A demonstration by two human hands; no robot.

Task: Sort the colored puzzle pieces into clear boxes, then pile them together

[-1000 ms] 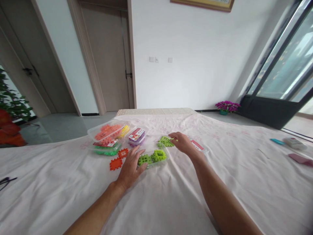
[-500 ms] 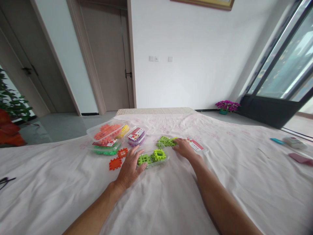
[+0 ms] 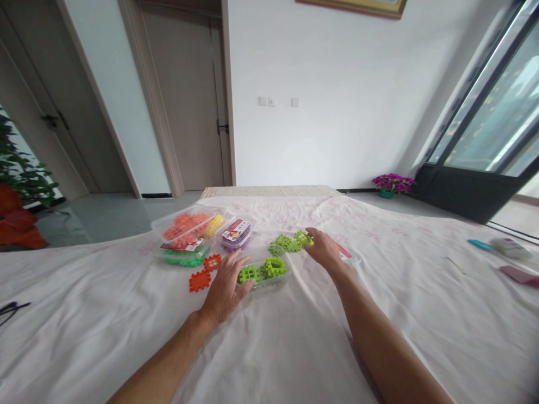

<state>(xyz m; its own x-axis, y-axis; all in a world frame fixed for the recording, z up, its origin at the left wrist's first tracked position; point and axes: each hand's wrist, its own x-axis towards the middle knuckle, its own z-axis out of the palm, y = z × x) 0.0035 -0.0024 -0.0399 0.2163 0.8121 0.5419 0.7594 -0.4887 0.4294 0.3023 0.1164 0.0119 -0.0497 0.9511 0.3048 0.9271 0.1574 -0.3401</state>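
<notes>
My left hand [image 3: 225,287] is wrapped round the left end of a clear plastic box [image 3: 269,285], thumb on the near side and fingers over the rim. Inside the box are lime-green square blocks [image 3: 273,267] with notched edges. My right hand [image 3: 323,249] pinches another lime-green interlocking block [image 3: 303,239], tilted up at its fingertips. Further lime-green pieces [image 3: 284,243] lie on the cloth just left of it. Partly covered by my right hand is a clear lid [image 3: 346,253] with a red and white label. Two orange blocks [image 3: 200,280] lie left of my left hand.
At the left stand clear boxes of orange [image 3: 183,227], green [image 3: 189,260] and yellow blocks, beside a labelled box of purple ones [image 3: 236,233]. A white patterned cloth [image 3: 295,348] covers the surface. Glasses [image 3: 12,311] lie far left; a pink item [image 3: 520,275] lies far right.
My right hand has shifted slightly right, and a lime-green block has tipped up in its fingers, apart from the other pieces. My left hand stays on the box.
</notes>
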